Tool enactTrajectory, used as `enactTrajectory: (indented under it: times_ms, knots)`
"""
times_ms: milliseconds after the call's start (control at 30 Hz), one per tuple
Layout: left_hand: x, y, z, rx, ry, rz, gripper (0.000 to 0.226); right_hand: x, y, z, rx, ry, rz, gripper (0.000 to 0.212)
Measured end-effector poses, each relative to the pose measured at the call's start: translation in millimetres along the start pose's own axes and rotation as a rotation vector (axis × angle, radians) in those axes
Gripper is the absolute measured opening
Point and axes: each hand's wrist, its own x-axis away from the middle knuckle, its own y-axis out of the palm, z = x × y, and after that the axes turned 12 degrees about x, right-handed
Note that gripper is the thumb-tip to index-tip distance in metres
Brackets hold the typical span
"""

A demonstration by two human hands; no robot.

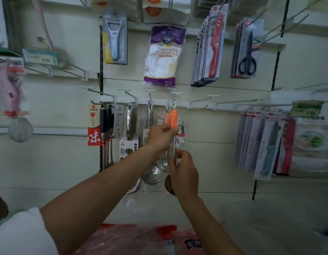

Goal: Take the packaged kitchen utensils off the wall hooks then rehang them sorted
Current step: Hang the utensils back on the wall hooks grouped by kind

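Your left grip (162, 137) pinches the orange-handled utensil (173, 117) just under its orange part. Your right grip (183, 173) pinches its thin stem lower down. Its top ring is up by the hook (177, 93), above both grips.

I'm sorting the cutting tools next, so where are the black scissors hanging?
In the head view, the black scissors hang upper right, just right of the red knife packs and above the teal knife pack.
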Motion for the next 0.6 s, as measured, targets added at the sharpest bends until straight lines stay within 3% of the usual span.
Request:
enactTrajectory:
  times_ms: [600]
  knots:
    - [-84.3, -2.3, -53.1, -0.087, -0.047, 0.08, 0.027, -47.9, 62.5, 28.5, 0.07, 0.018, -0.082, 0.024]
